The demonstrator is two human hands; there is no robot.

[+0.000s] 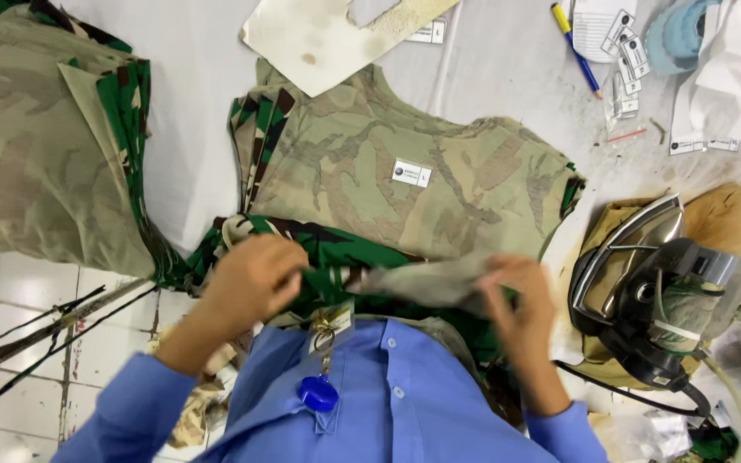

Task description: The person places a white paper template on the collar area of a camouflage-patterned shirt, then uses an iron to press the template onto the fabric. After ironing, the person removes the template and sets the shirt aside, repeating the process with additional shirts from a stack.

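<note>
A camouflage fabric panel (388,171) lies spread on the white table (190,129), pale side up, with a small white label (411,173) on it. Its near edge is folded over, showing the green patterned side (336,257). My left hand (250,283) grips this folded green edge. My right hand (516,296) pinches a pale strip of the same fabric (422,283) stretched between both hands. Blue shirt sleeves cover my arms, and a blue badge reel (317,393) hangs at my chest.
A steam iron (653,291) rests on a tan pad at the right. A heap of camouflage pieces (36,137) lies at the left. A stained white cardboard template (328,34), a blue pen (578,51) and paper tags (628,60) sit at the back.
</note>
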